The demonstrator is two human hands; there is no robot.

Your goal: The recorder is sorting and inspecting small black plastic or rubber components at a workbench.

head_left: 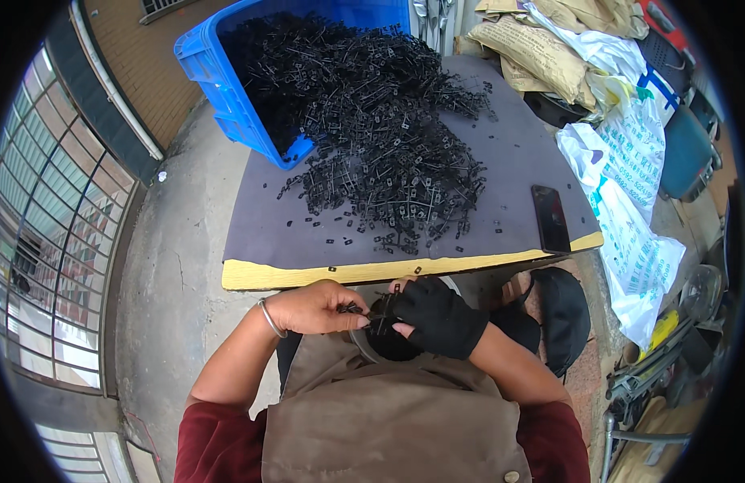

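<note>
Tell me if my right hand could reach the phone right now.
Probably yes: the phone lies uncovered near the edge of the table, with nothing piled between it and the right hand. That hand seems busy with black parts, which it may need to release first.

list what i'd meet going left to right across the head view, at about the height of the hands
Barred metal grille → silver bracelet → bare left hand → right hand in a black glove → white plastic bag.
</note>
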